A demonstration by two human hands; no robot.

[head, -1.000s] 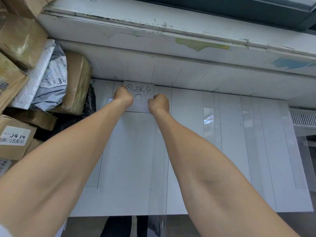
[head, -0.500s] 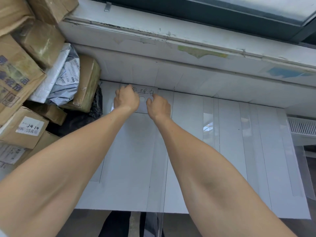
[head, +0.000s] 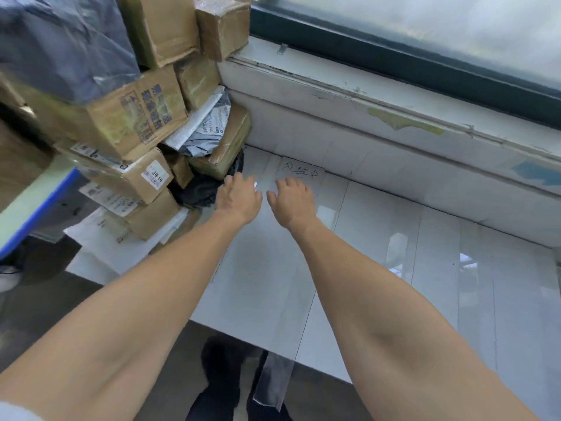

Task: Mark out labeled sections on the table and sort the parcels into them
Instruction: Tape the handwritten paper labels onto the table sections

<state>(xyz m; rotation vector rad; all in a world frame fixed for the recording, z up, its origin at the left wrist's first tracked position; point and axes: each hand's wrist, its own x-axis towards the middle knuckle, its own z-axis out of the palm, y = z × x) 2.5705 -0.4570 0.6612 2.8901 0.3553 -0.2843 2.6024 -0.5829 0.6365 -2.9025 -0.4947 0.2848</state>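
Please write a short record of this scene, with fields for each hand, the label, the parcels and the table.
left hand: open, fingers spread, over the table just left of the label
right hand: open, fingertips at the label's lower edge; contact unclear
label: white paper, handwritten characters, flat by the table's back edge
parcels: brown boxes and grey bags piled at the left
table: white, divided by thin lines

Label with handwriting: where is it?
Head view: the label lies at the table's far edge by the wall, just beyond the right hand, right of the parcels.
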